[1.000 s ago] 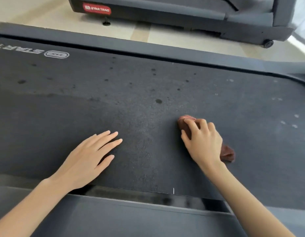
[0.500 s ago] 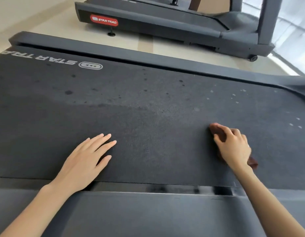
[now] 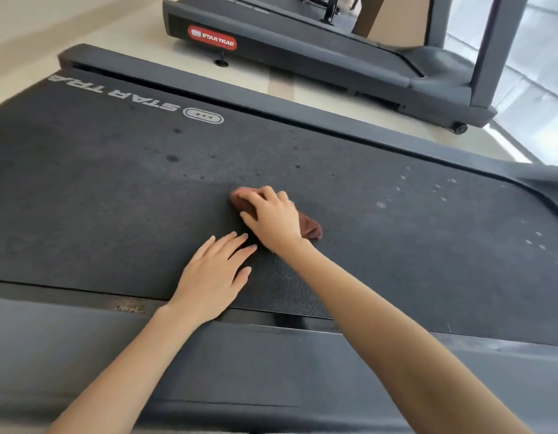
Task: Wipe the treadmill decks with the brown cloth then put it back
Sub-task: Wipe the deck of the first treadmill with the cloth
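Observation:
The dark treadmill deck (image 3: 114, 198) fills most of the view, its belt dotted with dark and pale spots. My right hand (image 3: 273, 217) presses the bunched brown cloth (image 3: 310, 228) onto the belt near the middle, fingers curled over it; cloth shows at the fingertips and behind the palm. My left hand (image 3: 213, 274) lies flat on the belt just below and left of it, fingers straight, almost touching my right wrist.
A grey side rail (image 3: 271, 371) runs along the near edge of the belt, another along the far edge (image 3: 271, 98). Beyond a strip of pale floor stands a second treadmill (image 3: 302, 48) with a red label and a grey upright at the right.
My right hand has slid the cloth across the belt to the left, close to my left hand. The view has tilted up and shifted, showing more of the second treadmill.

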Demonstrator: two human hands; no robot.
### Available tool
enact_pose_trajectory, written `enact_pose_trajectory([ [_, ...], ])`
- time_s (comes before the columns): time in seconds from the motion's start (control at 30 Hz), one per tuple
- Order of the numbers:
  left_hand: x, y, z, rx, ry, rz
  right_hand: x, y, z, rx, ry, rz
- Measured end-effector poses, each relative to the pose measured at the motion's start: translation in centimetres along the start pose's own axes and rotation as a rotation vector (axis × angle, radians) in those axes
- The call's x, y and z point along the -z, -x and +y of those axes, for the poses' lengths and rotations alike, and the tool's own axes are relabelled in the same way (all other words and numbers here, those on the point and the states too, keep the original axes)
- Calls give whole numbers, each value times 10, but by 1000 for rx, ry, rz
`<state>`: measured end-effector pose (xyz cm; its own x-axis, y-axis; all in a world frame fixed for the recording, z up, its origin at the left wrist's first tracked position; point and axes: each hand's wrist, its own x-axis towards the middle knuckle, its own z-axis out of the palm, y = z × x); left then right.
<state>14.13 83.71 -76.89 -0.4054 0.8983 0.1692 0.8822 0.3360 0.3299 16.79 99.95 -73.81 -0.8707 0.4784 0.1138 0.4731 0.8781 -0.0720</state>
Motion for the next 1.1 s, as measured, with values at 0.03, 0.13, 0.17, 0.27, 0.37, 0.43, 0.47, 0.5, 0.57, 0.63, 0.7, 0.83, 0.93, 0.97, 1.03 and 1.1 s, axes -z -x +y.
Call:
enact_pose_trajectory([
  [0.03, 2, 1, 0, 1, -13, -6, 2, 11, -4, 75, -11, -10],
  [0.13, 11, 15, -14, 44, -13, 5, 3, 61, 18, 83, -8, 72],
  [0.17, 16, 24, -24, 76, -14, 19, 3, 77, 33, 15, 6, 117],
  [0.27, 35, 54, -62, 237, -42, 77, 2, 91, 64, -188, 26, 171],
  [0.37, 52, 74, -97, 398, -68, 100, -8, 59, 42, -164, 102, 195],
  [0.43, 58, 80, -107, 436, -54, 93, -14, 29, 12, -103, 73, 207],
  [0.47, 59, 81, -109, 431, -63, 78, -18, 14, -4, -70, 49, 208],
  [0.5, 59, 82, -110, 421, -75, 67, -22, -2, -21, -37, 35, 202],
  [0.57, 59, 81, -111, 421, -90, 71, -28, -34, -62, 50, 27, 178],
  [0.63, 60, 81, -112, 456, -101, 87, -33, -58, -104, 161, 13, 158],
  [0.7, 64, 85, -118, 521, -122, 99, -36, -72, -143, 261, -16, 153],
  [0.83, 74, 103, -135, 702, -116, 145, -35, -65, -182, 484, -60, 121],
  [0.93, 75, 107, -134, 720, -114, 137, -28, -42, -177, 654, -131, 83],
  [0.97, 75, 107, -133, 713, -118, 133, -26, -31, -170, 713, -161, 78],
  [1.03, 76, 107, -135, 706, -108, 134, -27, -14, -151, 811, -197, 115],
  [1.1, 79, 108, -142, 688, -121, 123, -29, -14, -135, 810, -211, 168],
])
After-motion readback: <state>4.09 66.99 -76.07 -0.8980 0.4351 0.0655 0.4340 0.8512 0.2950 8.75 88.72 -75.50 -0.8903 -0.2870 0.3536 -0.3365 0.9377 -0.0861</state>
